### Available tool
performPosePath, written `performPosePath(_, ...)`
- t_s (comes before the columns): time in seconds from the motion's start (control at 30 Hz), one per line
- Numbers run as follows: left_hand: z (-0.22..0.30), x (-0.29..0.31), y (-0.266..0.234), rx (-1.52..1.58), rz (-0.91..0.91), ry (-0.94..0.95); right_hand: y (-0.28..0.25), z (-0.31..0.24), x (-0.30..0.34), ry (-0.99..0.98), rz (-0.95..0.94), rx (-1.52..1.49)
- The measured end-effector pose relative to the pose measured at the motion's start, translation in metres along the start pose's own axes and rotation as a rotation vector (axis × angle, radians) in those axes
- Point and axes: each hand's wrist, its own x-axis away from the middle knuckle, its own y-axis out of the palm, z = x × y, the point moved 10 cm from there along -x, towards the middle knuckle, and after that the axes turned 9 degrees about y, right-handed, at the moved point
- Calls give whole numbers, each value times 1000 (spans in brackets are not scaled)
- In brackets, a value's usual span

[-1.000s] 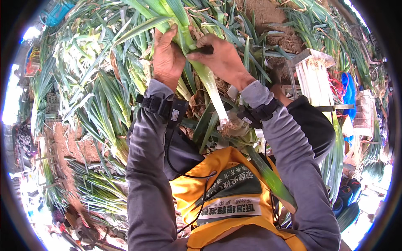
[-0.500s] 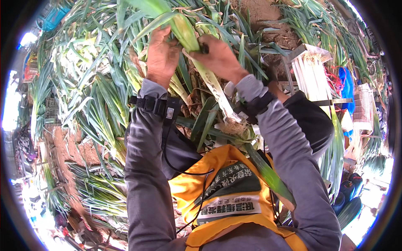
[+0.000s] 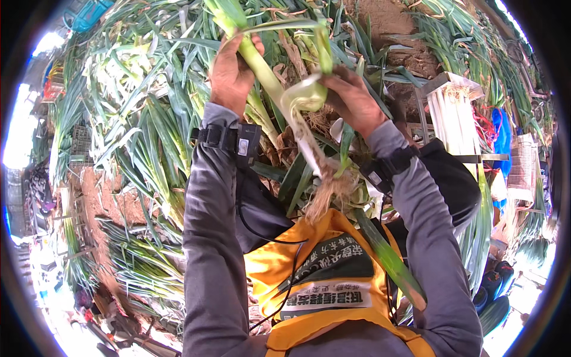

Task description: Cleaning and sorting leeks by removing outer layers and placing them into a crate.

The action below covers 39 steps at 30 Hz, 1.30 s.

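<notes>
In front of me my left hand (image 3: 231,77) is wrapped round the upper stalk of a leek (image 3: 266,72). The leek slants down toward my lap, with its shaggy roots (image 3: 328,191) at the near end. My right hand (image 3: 355,102) pinches a loose outer leaf (image 3: 309,96), which is peeled partly away from the stalk and still joins it lower down. Soil streaks the pale lower stalk. A cut green leaf (image 3: 389,259) lies across the yellow apron (image 3: 267,271) on my lap.
Piles of leeks (image 3: 148,149) surround me on the left and ahead. At the right a metal rack (image 3: 455,83) holds a bundle of trimmed white leeks, roots up. Beyond it are a blue bag (image 3: 502,134) and a wire crate (image 3: 522,166). A blue basket (image 3: 88,16) sits far left.
My right hand has moved right, drawing the outer leaf away from the stalk. My left hand has shifted slightly right. The leek's roots have come nearer my lap.
</notes>
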Motion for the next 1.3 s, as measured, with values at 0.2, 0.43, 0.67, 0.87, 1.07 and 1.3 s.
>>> performPosePath(0.2,39,-15,-11,-137,87,159,-54,46,26,284,158,343)
performPosePath(0.43,88,-36,-26,-246,111,394,-121,140,114,626,223,729)
performPosePath(0.67,115,-54,-93,-260,251,326,-22,-8,74,-262,323,1279)
performPosePath(0.87,85,-69,-152,21,395,200,19,48,32,81,-153,625)
performPosePath(1.07,81,-55,-171,-342,273,214,22,61,73,375,-206,832)
performPosePath(1.3,117,-51,-217,-346,554,186,39,25,188,-40,-222,1253)
